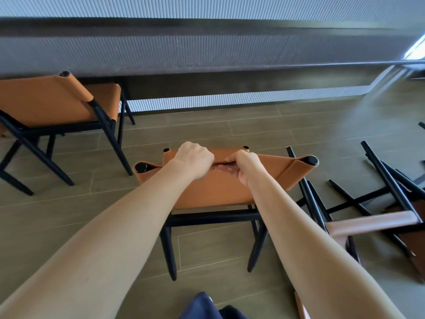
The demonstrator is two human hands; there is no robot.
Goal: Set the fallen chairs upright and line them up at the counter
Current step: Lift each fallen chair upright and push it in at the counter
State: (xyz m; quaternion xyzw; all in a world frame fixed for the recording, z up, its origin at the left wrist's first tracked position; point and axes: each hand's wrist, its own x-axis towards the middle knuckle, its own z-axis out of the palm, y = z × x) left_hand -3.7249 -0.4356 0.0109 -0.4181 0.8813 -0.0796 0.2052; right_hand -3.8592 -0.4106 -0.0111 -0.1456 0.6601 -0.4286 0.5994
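Left chair (pixel 57 104) upright at counter (pixel 207 65); middle chair (pixel 218 189) upright, back from counter; right chair (pixel 379 203) toppled, legs up.

I see the middle chair (pixel 216 194) standing before me, the counter (pixel 207 67) behind it. The left chair (pixel 46 100) sits tucked at the counter; the fallen chair (pixel 372 224) lies on the floor (pixel 299 125) to the right.

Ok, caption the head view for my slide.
Before the counter, left hand and right hand grip an upright chair's backrest; a fallen chair lies beside it.
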